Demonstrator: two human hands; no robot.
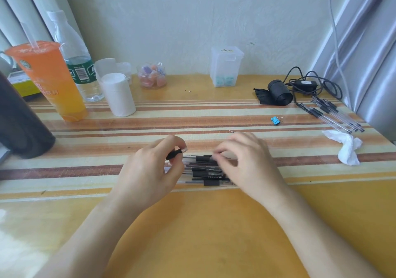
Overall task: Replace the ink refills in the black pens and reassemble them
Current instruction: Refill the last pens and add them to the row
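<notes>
pinching a black pen cap in the left hand, the right hand blurred, grip unclear, over pens heaped on the striped worktop; light, slippery barrels, likely best held mid-length.

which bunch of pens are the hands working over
The pile of pens at the table's centre, directly under both hands; the other pens lie untouched at the far right beside the black cable.
</notes>
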